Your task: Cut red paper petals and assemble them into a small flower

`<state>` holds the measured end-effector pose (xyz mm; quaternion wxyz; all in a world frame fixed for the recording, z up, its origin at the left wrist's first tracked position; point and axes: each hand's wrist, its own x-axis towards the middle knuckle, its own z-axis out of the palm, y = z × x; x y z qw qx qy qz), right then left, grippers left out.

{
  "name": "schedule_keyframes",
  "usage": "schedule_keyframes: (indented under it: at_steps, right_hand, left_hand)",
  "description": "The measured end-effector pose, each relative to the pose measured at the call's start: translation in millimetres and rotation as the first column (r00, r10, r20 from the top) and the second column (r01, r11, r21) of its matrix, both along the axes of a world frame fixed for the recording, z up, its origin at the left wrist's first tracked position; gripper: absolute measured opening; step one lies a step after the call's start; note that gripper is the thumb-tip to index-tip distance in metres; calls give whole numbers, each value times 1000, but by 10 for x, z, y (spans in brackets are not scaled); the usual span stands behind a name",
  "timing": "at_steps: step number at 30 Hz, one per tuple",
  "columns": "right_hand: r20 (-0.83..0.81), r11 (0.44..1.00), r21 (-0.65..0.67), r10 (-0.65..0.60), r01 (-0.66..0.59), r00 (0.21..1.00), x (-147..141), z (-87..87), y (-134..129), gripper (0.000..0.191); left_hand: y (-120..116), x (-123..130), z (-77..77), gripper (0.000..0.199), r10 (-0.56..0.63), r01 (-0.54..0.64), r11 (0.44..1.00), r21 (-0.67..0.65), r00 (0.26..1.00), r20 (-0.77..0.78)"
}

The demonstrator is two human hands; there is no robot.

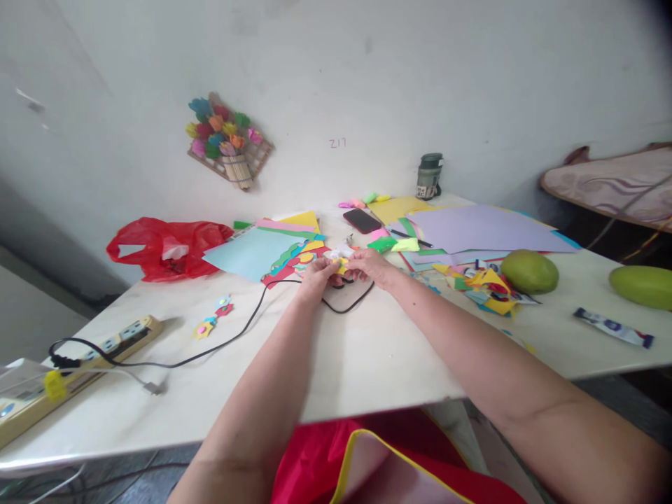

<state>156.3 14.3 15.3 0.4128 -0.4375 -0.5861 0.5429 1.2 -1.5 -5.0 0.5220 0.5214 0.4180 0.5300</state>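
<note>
Both hands meet over the middle of the white table [367, 357]. My left hand [321, 275] and my right hand [368, 267] pinch a small yellow paper piece [342, 266] between their fingertips. Behind them lies a white item [341, 250], partly hidden. Coloured paper cutouts [294, 264] sit just left of my left hand. A black cable [341, 311] loops under and in front of the hands. Small paper flowers [204, 329] rest further left.
Left are a power strip [120, 339] and a red plastic bag [168, 245]. A phone [362, 220], clay packets [382, 243] and paper sheets [483, 227] lie behind. Right are paper scraps [493, 287], green fruits [529, 271] and a tube [613, 327]. A bottle [429, 176] stands at the back.
</note>
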Motion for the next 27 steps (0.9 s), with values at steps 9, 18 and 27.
schedule_keyframes:
  at_steps: [9, 18, 27]
  right_hand:
    - [23, 1000, 8, -8, 8, 1000, -13, -18, 4, 18]
    - [50, 1000, 28, -5, 4, 999, -16, -29, 9, 17]
    - [44, 1000, 29, 6, -7, 999, -28, -41, 10, 19]
  left_hand:
    - [-9, -4, 18, 45, -23, 23, 1000, -7, 1000, 12]
    - [29, -22, -26, 41, -15, 15, 1000, 3, 1000, -17]
    - [24, -16, -17, 42, -37, 37, 999, 10, 999, 1]
